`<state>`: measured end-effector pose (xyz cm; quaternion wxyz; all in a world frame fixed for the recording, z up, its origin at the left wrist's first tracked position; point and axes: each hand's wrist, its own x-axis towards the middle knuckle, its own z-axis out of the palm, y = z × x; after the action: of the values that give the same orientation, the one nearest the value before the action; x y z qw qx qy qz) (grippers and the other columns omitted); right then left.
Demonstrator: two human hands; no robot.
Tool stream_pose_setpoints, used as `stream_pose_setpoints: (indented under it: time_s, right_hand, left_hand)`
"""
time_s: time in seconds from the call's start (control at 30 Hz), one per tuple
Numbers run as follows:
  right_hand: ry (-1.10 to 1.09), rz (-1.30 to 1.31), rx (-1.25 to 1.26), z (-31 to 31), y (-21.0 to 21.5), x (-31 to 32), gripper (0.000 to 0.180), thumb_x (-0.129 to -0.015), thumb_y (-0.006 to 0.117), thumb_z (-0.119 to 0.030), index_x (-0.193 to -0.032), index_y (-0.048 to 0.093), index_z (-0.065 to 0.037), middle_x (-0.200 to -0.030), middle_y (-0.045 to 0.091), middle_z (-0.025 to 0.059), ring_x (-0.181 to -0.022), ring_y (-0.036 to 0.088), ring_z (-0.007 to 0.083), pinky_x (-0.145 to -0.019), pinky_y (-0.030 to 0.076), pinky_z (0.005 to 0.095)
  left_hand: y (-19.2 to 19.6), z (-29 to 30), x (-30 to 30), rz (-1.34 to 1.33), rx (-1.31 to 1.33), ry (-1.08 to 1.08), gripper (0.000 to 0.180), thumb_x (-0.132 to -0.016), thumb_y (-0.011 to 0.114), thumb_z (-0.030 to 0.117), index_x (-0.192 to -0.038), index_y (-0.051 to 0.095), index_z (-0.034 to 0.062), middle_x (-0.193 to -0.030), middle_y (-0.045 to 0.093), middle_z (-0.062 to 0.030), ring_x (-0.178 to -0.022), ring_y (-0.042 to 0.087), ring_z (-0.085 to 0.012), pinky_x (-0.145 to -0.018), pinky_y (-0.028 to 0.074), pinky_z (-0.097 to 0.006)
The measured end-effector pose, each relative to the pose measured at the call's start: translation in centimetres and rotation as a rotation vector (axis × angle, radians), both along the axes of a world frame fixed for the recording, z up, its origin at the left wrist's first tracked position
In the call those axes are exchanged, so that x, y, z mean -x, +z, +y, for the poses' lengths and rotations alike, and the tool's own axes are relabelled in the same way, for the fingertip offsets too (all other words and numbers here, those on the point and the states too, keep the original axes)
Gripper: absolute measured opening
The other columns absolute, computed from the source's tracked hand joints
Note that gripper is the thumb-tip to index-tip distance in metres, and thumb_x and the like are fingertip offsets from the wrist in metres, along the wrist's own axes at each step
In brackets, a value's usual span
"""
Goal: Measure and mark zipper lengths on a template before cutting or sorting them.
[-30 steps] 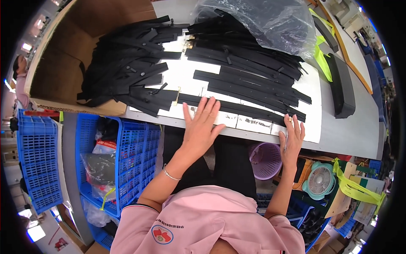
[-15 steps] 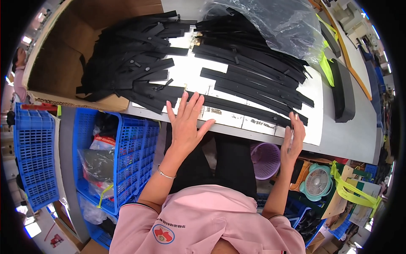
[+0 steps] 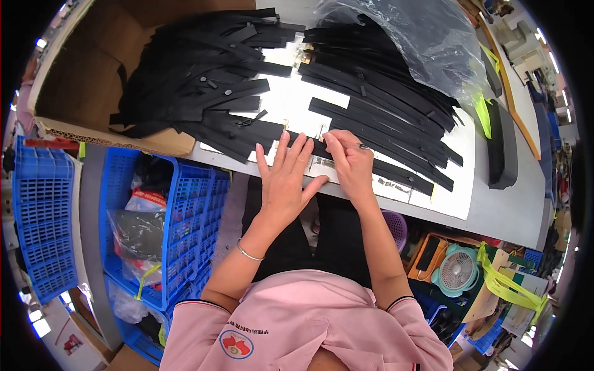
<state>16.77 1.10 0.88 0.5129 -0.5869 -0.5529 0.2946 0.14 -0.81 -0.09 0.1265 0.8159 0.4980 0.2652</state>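
My left hand (image 3: pixel 284 179) lies with its fingers spread, fingertips resting on the nearest black zipper strip (image 3: pixel 405 178) by the table's front edge. Close beside it on the right, my right hand (image 3: pixel 351 166) is closed in a pinch over the same strip. A slim pen-like tool (image 3: pixel 364 147) sticks out from its fingers; most of it is hidden. Under the strips is a white sheet (image 3: pixel 455 201) with dark marks near its front edge. More black zipper strips (image 3: pixel 383 127) lie side by side beyond my right hand. A thick heap of black strips with small sliders (image 3: pixel 185 80) lies at the left.
An open cardboard box (image 3: pixel 80 93) stands at the left of the grey table (image 3: pixel 495 198). Clear plastic wrap (image 3: pixel 421 43) covers strips at the back. Blue crates (image 3: pixel 192 229) stand below left; a purple basket (image 3: pixel 395 229) and a small teal fan (image 3: pixel 456 272) are below right.
My right hand has moved left along the strip, from its right end to beside my left hand, and its fingers have closed into a pinch. My left hand remains on the strip.
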Motion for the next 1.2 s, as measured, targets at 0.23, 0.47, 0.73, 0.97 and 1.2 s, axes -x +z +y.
stream_pose_setpoints:
  time_s: [0.23,0.47,0.73,0.97,1.2]
  right_hand:
    - [0.003,-0.047,0.013,0.1,-0.5,0.5,0.014,-0.100,0.068,-0.012,-0.101,0.073,0.002,-0.094,0.073,0.0094,-0.073,0.066,0.0177,-0.066,0.051,0.0287]
    - [-0.003,-0.169,-0.006,0.0,0.1,0.6,0.018,-0.101,0.067,-0.012,-0.104,0.073,0.005,-0.096,0.074,0.0074,-0.075,0.067,0.0113,-0.069,0.054,0.0246]
    - [0.134,-0.026,0.013,-0.3,-0.6,-0.1,0.018,-0.099,0.069,-0.015,-0.094,0.075,0.002,-0.084,0.075,0.0102,-0.067,0.068,0.0158,-0.060,0.051,0.0280]
    - [0.101,-0.102,-0.029,-0.3,-0.3,0.0,0.018,-0.098,0.069,-0.017,-0.092,0.075,-0.001,-0.083,0.075,0.0081,-0.066,0.069,0.0188,-0.059,0.051,0.0293]
    - [0.020,0.072,-0.022,-2.3,1.4,-2.2,0.019,-0.098,0.066,-0.011,-0.089,0.074,0.004,-0.082,0.074,0.0104,-0.070,0.068,0.0145,-0.062,0.051,0.0284]
  left_hand:
    - [-0.2,-0.1,0.3,-0.010,-0.021,0.011,0.073,-0.088,0.077,0.042,-0.149,0.054,0.0066,-0.157,0.049,-0.0081,-0.153,0.035,-0.0314,-0.122,0.008,-0.067]
    - [-0.3,-0.1,0.2,-0.022,-0.008,0.008,0.072,-0.089,0.076,0.042,-0.149,0.055,0.0079,-0.157,0.051,-0.0077,-0.154,0.033,-0.0301,-0.123,0.004,-0.064]
    - [-0.2,-0.1,0.2,0.012,-0.018,0.013,0.075,-0.088,0.077,0.043,-0.150,0.054,0.0073,-0.156,0.050,-0.0076,-0.152,0.035,-0.0322,-0.121,0.008,-0.069]
    - [-0.2,0.0,-0.1,0.037,-0.015,0.003,0.075,-0.088,0.077,0.045,-0.149,0.055,0.0073,-0.156,0.051,-0.0073,-0.152,0.036,-0.0318,-0.121,0.008,-0.069]
    - [-0.1,0.0,-0.1,0.046,-0.009,0.018,0.074,-0.088,0.078,0.043,-0.148,0.055,0.0072,-0.155,0.052,-0.0075,-0.151,0.037,-0.0324,-0.122,0.008,-0.068]
